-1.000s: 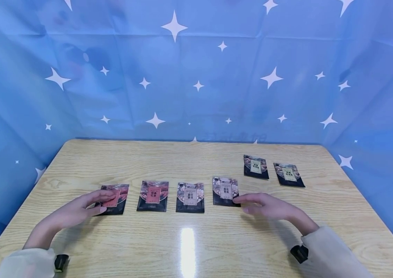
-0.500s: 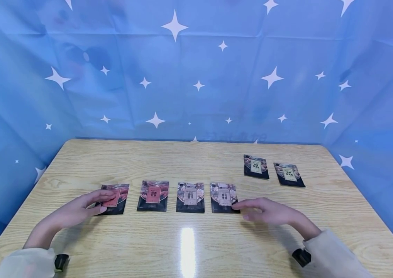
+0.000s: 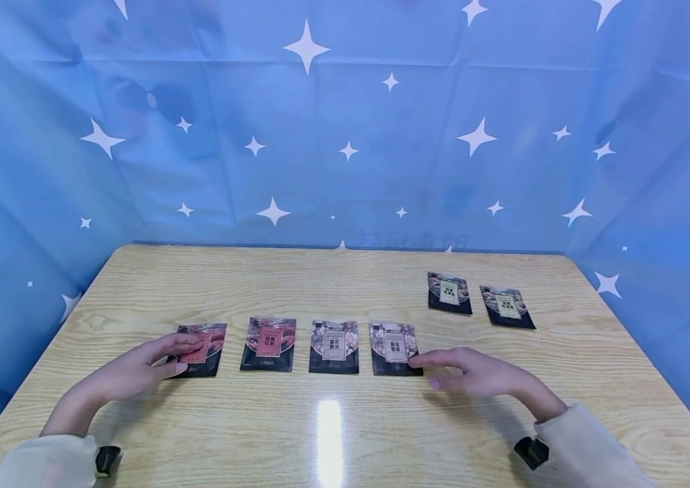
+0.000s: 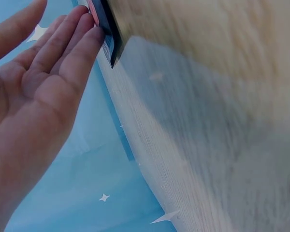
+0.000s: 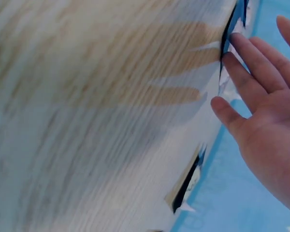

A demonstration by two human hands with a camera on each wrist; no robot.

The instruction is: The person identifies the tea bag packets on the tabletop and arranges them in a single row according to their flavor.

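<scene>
In the head view, several flat tea sachets lie in a row. My left hand [image 3: 128, 366] rests its fingers on the leftmost red-labelled sachet [image 3: 215, 349], covering its left part. Beside that lies a second red-labelled sachet [image 3: 268, 344], then a sachet with pale flowers and a pinkish label [image 3: 334, 347]. A matching pale-flowered sachet [image 3: 394, 346] ends the row, and the fingertips of my right hand [image 3: 479, 373] touch its lower right corner. Both wrist views show extended fingers against a sachet edge, the left hand [image 4: 38, 96] and the right hand [image 5: 270, 106] alike.
Two green-labelled sachets, one [image 3: 449, 293] farther back and one [image 3: 508, 307] to its right, lie tilted at the back right of the wooden table [image 3: 247, 434]. A blue curtain with white stars [image 3: 345, 122] hangs behind the table and along its sides.
My right hand has slid the right pale-flowered sachet a little nearer and slightly left, straightening it level with the row; it has barely moved in the last half second. My left hand has stayed still.
</scene>
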